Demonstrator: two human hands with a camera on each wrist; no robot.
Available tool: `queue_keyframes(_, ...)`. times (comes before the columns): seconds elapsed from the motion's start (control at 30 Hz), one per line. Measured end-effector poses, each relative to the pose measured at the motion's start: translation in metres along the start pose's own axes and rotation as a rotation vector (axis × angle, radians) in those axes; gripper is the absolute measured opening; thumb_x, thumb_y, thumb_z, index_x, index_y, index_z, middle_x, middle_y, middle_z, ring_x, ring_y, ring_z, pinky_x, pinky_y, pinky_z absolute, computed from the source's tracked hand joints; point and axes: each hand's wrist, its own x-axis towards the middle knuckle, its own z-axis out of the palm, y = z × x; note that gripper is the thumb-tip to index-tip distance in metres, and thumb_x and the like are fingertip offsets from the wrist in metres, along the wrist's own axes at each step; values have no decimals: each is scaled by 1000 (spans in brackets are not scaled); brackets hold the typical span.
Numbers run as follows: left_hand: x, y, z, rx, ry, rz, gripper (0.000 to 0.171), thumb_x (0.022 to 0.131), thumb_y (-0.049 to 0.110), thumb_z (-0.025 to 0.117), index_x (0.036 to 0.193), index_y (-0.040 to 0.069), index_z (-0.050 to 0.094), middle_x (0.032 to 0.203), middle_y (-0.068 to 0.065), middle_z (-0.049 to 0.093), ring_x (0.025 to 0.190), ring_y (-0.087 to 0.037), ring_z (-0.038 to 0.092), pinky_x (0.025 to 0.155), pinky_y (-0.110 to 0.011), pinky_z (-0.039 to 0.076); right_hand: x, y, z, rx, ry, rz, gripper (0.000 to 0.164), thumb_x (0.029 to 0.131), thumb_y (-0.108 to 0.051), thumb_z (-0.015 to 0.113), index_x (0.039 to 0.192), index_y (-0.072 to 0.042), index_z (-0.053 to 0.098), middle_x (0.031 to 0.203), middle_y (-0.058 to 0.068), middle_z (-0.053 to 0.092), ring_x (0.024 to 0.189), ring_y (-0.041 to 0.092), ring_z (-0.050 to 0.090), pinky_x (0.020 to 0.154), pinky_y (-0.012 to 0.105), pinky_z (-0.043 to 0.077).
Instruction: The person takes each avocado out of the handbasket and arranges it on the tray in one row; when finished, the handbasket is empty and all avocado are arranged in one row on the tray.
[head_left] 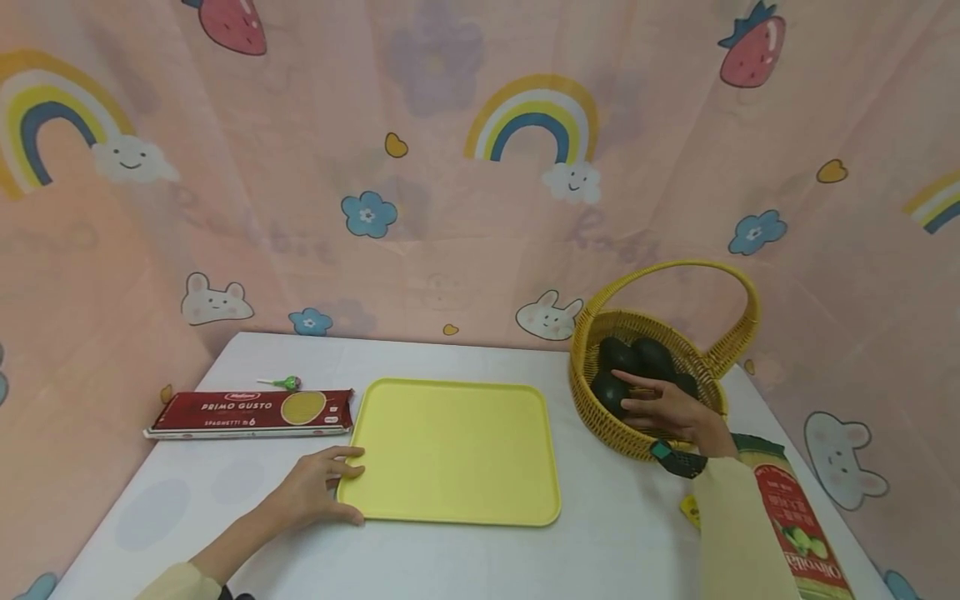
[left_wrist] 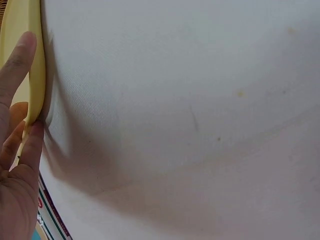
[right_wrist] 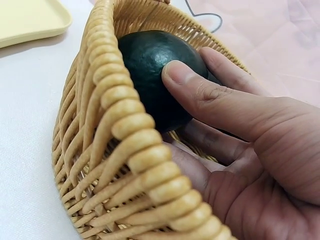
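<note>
A dark green avocado (head_left: 608,395) lies inside the yellow wicker basket (head_left: 588,412) at the right, beside several others. My right hand (head_left: 670,410) reaches over the basket's near rim and grips it; in the right wrist view the thumb presses the avocado (right_wrist: 155,75) while fingers pass round its far side and beneath. At the left, my left hand (head_left: 309,493) holds the near left corner of the yellow tray (head_left: 457,454), which lies flat. The left wrist view has the thumb over the tray's rim (left_wrist: 37,75) and other fingers against its side.
A red spaghetti pack (head_left: 247,415) lies left of the tray, with a green-wrapped lollipop (head_left: 291,382) behind it. Beside the right forearm lies a red and green bag (head_left: 798,521). A small yellow item (head_left: 690,508) is partly hidden under the sleeve. A patterned pink cloth (head_left: 450,250) hangs behind.
</note>
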Motion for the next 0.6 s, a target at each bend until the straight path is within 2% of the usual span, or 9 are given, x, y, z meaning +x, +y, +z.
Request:
queue_keyframes(0.33, 0, -2, 0, -54, -16, 2, 69, 58, 39, 88, 107, -6, 69, 128, -19, 57, 119, -43, 51, 87, -27, 55, -3, -1, -4, 1, -4, -40, 63, 96, -12, 59, 150, -19, 29, 150, 39, -3, 106, 27, 63, 93, 41, 54)
queue_keyframes(0.6, 0, -3, 2, -71, -19, -13, 68, 59, 36, 88, 107, -7, 68, 129, -19, 57, 119, -43, 51, 87, -26, 55, -11, -2, -1, 20, 3, -88, 63, 96, -10, 58, 151, -17, 28, 149, 40, -5, 105, 28, 64, 96, 44, 51)
